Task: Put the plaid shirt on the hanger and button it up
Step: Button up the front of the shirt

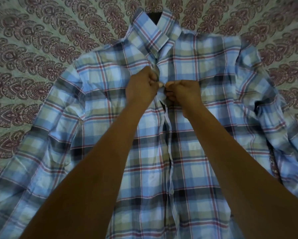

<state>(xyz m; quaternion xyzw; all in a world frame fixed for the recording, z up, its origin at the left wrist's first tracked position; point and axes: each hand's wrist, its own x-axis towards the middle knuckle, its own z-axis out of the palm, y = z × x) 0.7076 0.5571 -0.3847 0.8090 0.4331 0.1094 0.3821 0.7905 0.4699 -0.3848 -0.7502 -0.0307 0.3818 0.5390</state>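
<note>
The plaid shirt (188,152) lies flat, front up, on the patterned bedspread (32,49), with the dark hanger (156,17) peeking out at the collar; left hand (141,87) and right hand (184,92) meet high on the chest, each grip pinching a front edge; below them the front gapes; pick the wrong hole and the whole front likely skews; tug too hard and the shoulders may slide off the hanger.
</note>
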